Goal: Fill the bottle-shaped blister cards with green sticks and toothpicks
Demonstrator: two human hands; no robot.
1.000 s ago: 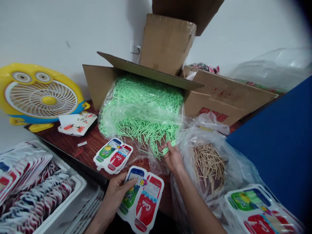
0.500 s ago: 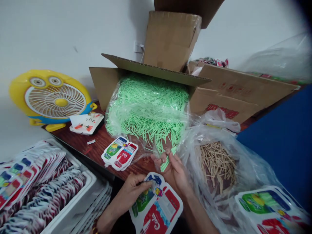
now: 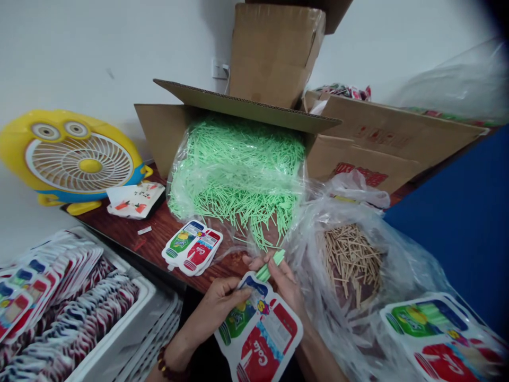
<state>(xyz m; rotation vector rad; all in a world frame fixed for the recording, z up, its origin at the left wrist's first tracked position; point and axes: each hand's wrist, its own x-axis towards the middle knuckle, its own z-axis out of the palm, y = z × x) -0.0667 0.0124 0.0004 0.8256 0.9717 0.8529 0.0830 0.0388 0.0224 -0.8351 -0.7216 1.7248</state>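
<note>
My left hand (image 3: 223, 303) pinches the upper left part of a printed plastic pouch (image 3: 265, 354) with a green Sprite side and a red Cola side. Between the fingers of my right hand (image 3: 287, 285) is a small bundle of light green sticks (image 3: 277, 258), its lower end at the pouch's top edge. Whether the ends are inside the pouch is hard to see. Behind my hands, a heap of loose green sticks (image 3: 246, 199) spills from a plastic-lined cardboard box (image 3: 159, 127). Similar pouches (image 3: 193, 248) lie stacked left of my hands.
Brown sticks (image 3: 353, 260) lie in a clear plastic bag (image 3: 413, 265) on the right, with more pouches (image 3: 433, 334) in front. A white crate (image 3: 145, 297) full of pouches stands at lower left. Behind are a yellow fan (image 3: 90, 165), a tissue pack (image 3: 137, 200) and cardboard boxes (image 3: 276, 55).
The pouch has moved up and slightly right, bringing its top edge against the green stick bundle. My right hand has shifted slightly down, still gripping the bundle. The camera view has moved a little.
</note>
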